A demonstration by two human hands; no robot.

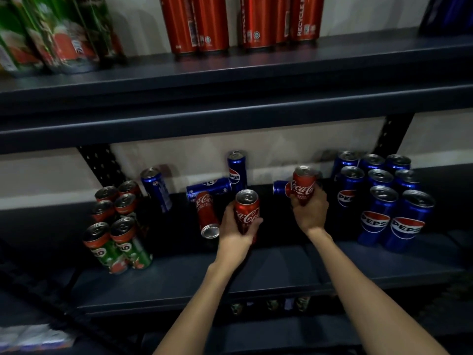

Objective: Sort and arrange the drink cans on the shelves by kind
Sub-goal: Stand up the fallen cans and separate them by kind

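Both hands grip upright Coke cans over the lower shelf: left hand on one can, right hand on another, probably bound for the red row above; a third Coke lies among stray Pepsis.

We have a single head-worn view, looking forward and down at the lower shelf from close in front of it, so that both forearms run up from the bottom edge toward its middle. Above that shelf the upper shelf crosses the whole frame, with only the lower parts of what stands on it showing. Below the lower shelf's front edge we see only a dark strip.
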